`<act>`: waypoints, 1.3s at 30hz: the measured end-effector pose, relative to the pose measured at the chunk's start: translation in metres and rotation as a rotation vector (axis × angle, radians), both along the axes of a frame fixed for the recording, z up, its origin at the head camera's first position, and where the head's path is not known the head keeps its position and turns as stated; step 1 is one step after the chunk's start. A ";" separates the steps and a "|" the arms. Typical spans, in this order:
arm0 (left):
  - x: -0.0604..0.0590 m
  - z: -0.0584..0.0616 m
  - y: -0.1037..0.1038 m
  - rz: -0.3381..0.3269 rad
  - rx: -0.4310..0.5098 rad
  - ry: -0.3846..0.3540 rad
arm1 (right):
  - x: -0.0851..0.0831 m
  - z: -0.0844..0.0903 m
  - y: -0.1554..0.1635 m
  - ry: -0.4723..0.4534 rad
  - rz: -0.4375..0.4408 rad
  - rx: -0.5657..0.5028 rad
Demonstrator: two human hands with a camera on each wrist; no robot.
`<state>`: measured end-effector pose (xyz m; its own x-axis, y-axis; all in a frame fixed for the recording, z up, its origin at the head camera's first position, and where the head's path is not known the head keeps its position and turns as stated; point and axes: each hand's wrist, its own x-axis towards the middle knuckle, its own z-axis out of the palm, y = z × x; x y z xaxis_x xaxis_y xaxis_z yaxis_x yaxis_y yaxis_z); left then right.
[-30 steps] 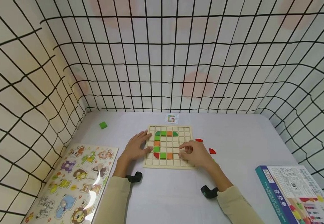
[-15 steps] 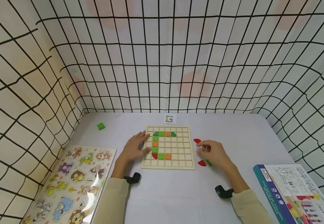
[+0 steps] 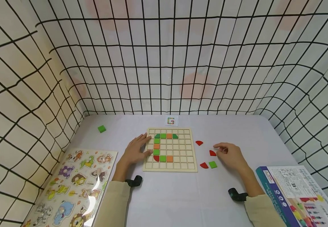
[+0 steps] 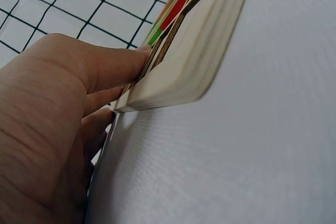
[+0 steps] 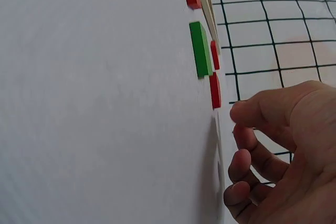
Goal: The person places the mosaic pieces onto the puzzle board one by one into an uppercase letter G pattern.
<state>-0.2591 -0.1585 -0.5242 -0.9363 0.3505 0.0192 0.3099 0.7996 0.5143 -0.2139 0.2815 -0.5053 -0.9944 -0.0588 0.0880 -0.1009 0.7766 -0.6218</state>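
My left hand (image 3: 136, 150) rests at the left edge of a wooden grid board (image 3: 181, 162), fingers spread, thumb on its rim. On the board, green, orange and red tiles form a partial outline, with a red quarter-round tile (image 3: 156, 158) at its lower left corner. My right hand (image 3: 232, 155) is over the table to the right, holding nothing, fingers loosely bent. Its fingertips are beside a red quarter-round tile (image 3: 212, 153). Close by lie a green square tile (image 3: 213, 164), a second red quarter-round (image 3: 204, 165) and a third (image 3: 199, 143).
A small card (image 3: 171, 120) with a coloured G pattern lies behind the board. Another green tile (image 3: 102, 128) sits at the back left. An animal puzzle board (image 3: 76, 183) is at the left, a box (image 3: 294, 189) at the right. Black netting (image 3: 166, 66) surrounds the table.
My right hand has moved right from over the board to beyond the loose tiles, uncovering the green square and red quarter-rounds. A red tile now lies lower down. The left hand stays put.
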 end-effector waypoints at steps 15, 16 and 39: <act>0.001 0.001 0.000 0.002 0.005 -0.008 | -0.002 0.002 -0.010 -0.060 0.073 0.005; 0.001 0.001 0.000 0.001 0.006 -0.007 | -0.003 0.002 -0.011 -0.064 0.078 0.007; 0.001 0.002 -0.001 -0.002 0.019 0.001 | -0.006 0.000 -0.019 -0.079 0.095 0.030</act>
